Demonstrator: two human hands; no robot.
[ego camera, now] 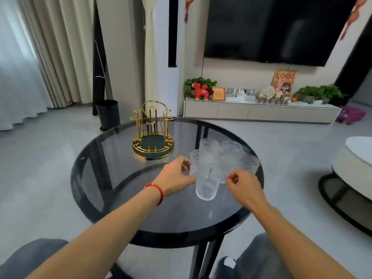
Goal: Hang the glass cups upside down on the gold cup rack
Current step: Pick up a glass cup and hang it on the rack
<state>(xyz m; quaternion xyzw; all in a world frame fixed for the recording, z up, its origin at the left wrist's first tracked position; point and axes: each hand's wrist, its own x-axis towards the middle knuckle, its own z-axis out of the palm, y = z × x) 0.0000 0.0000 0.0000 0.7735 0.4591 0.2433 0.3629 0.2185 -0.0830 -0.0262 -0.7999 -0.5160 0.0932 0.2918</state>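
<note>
Several clear patterned glass cups [225, 158] stand upright in a cluster on the right half of a round dark glass table [124, 188]. The nearest cup [207, 186] is at the front of the cluster. My left hand [175, 176] touches the left side of the cluster, its fingers around a cup at the left [194, 160]. My right hand [243, 188] is just right of the nearest cup, fingers curled, holding nothing I can see. The gold cup rack [152, 131] with a dark green base stands bare at the table's far left.
A black bin [107, 114] stands on the floor behind the table. A low TV cabinet [261, 112] with ornaments and plants runs along the far wall. A round white seat with a black frame [350, 178] sits to the right. My knees are under the table's near edge.
</note>
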